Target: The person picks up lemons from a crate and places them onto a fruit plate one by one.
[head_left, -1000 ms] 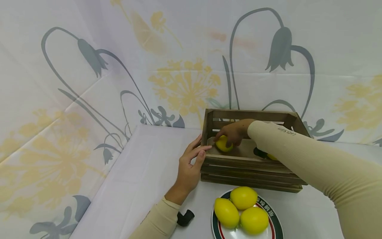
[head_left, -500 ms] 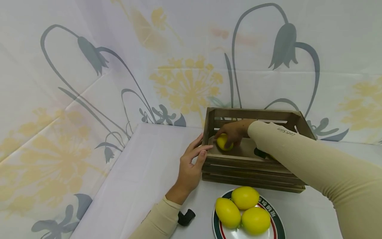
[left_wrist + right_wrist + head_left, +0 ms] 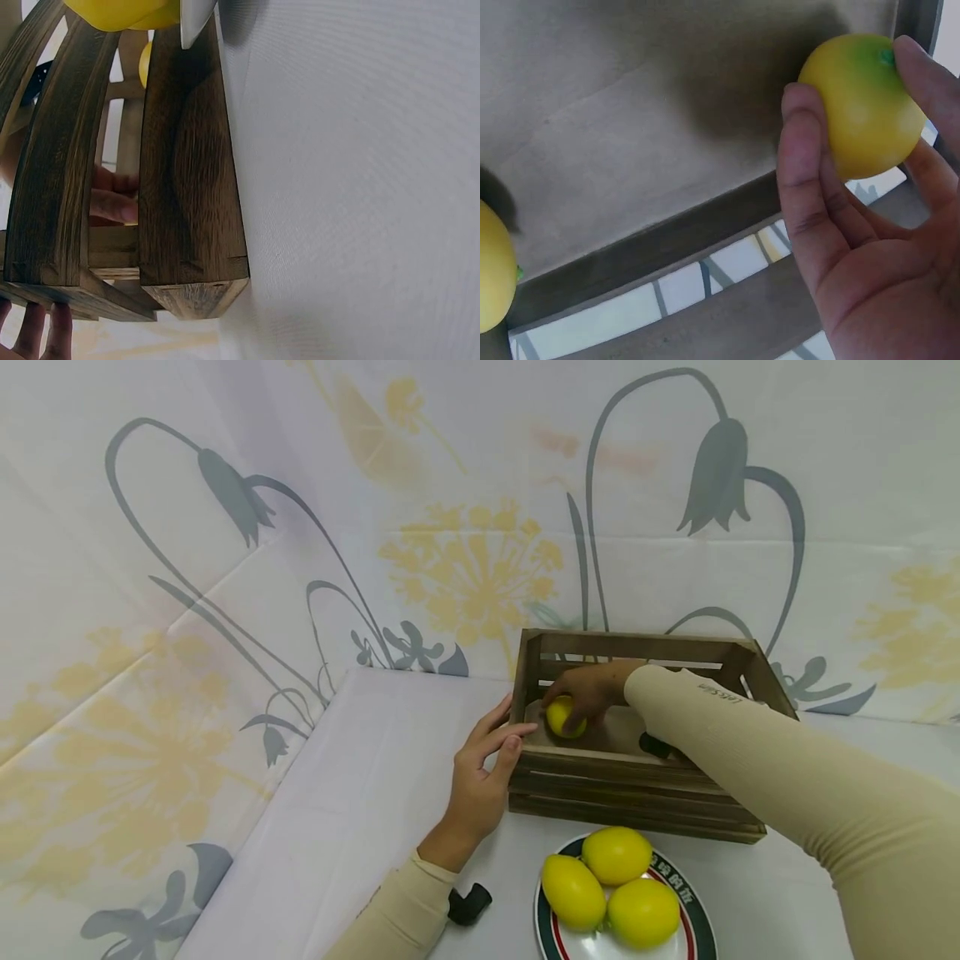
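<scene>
In the head view my right hand (image 3: pixel 588 689) reaches down into a slatted wooden crate (image 3: pixel 637 785) and grips a yellow lemon (image 3: pixel 564 717) near its left end. The right wrist view shows the thumb and fingers around this lemon (image 3: pixel 866 109), a green tip facing the thumb. Low over the crate's floor, the lemon casts a shadow there. A second lemon (image 3: pixel 491 270) lies at the crate's other end, hidden by my forearm in the head view. My left hand (image 3: pixel 483 777) rests against the crate's left end, fingers extended and index finger over the rim.
In front of the crate stands a white plate (image 3: pixel 701 935) with a dark green and red rim, bearing three lemons (image 3: pixel 643 912). A patterned cloth (image 3: pixel 480 460) hangs behind the crate, over a white table surface (image 3: pixel 360 827). Black wrist devices (image 3: pixel 470 905) show beside the sleeves.
The head view has shifted slightly. My right hand stays on the lemon with almost no movement, and my left hand remains at the crate's left end.
</scene>
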A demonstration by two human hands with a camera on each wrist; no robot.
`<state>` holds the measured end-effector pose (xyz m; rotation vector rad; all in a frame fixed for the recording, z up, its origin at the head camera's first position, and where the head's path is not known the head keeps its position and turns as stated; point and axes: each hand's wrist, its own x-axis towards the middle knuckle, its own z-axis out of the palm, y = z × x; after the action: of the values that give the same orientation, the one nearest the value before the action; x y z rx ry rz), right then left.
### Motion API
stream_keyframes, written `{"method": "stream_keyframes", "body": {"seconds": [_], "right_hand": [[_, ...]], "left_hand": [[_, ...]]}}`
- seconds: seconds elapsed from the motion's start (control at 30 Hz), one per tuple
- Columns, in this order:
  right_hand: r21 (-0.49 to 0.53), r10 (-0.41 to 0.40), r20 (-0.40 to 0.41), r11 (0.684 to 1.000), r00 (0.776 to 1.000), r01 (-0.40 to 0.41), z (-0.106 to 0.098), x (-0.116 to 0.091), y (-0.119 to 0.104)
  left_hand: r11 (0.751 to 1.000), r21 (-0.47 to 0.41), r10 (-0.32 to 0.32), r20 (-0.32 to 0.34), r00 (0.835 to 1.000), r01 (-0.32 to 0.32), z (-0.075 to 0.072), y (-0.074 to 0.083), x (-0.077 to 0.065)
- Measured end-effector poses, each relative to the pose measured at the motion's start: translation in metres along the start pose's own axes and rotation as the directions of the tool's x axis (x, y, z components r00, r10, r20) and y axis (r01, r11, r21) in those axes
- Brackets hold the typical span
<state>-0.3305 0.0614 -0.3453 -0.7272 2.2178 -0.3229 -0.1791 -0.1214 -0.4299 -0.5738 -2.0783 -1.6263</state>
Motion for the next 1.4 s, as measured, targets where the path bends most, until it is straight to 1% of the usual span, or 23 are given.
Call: {"method": "stream_keyframes", "body": {"seconds": [0.13, 0.3, 0.53, 0.63, 0.73, 0.93, 1.1, 1.2, 1.3, 1.4], "right_hand": [[0.024, 0.006, -0.013, 1.000, 1.000, -0.005, -0.003, -0.006, -0.001], [0.046, 0.014, -0.014, 0.999, 1.000, -0.013, -0.009, -0.016, -0.003], [-0.020, -0.042, -0.025, 0.999, 0.999, 0.041, -0.018, -0.028, -0.004], [-0.012, -0.041, -0.048, 0.999, 0.998, 0.041, -0.021, -0.034, -0.004], [0.022, -0.027, -0.070, 0.999, 0.997, 0.029, -0.022, -0.040, -0.004], [0.074, -0.043, -0.090, 0.996, 0.995, 0.050, -0.022, -0.050, -0.005], [0.071, -0.052, -0.131, 0.996, 0.990, 0.062, -0.021, -0.058, -0.005], [0.045, -0.061, -0.164, 0.997, 0.985, 0.070, -0.019, -0.063, -0.005], [0.049, -0.070, -0.193, 0.995, 0.979, 0.081, -0.019, -0.070, -0.006], [0.094, -0.062, -0.208, 0.992, 0.976, 0.083, -0.018, -0.080, -0.007]], "left_hand": [[1.000, 0.013, 0.011, -0.004, 1.000, -0.011, -0.001, 0.000, 0.001], [1.000, 0.019, 0.011, -0.005, 1.000, -0.011, -0.002, 0.001, 0.002], [1.000, 0.018, -0.002, -0.009, 1.000, 0.002, -0.002, 0.003, 0.002], [1.000, 0.009, 0.000, -0.013, 1.000, 0.000, -0.002, 0.003, 0.002], [1.000, 0.007, -0.002, -0.015, 1.000, 0.002, -0.002, 0.003, 0.002], [1.000, 0.013, -0.008, -0.015, 1.000, 0.008, -0.003, 0.005, 0.002], [1.000, 0.021, -0.007, -0.009, 1.000, 0.007, -0.002, 0.005, 0.002], [1.000, 0.020, -0.001, -0.011, 1.000, 0.001, -0.001, 0.004, 0.002], [1.000, 0.017, 0.002, -0.009, 1.000, -0.002, 0.000, 0.004, 0.002], [1.000, 0.019, -0.009, -0.004, 1.000, 0.010, 0.001, 0.004, 0.001]]}}
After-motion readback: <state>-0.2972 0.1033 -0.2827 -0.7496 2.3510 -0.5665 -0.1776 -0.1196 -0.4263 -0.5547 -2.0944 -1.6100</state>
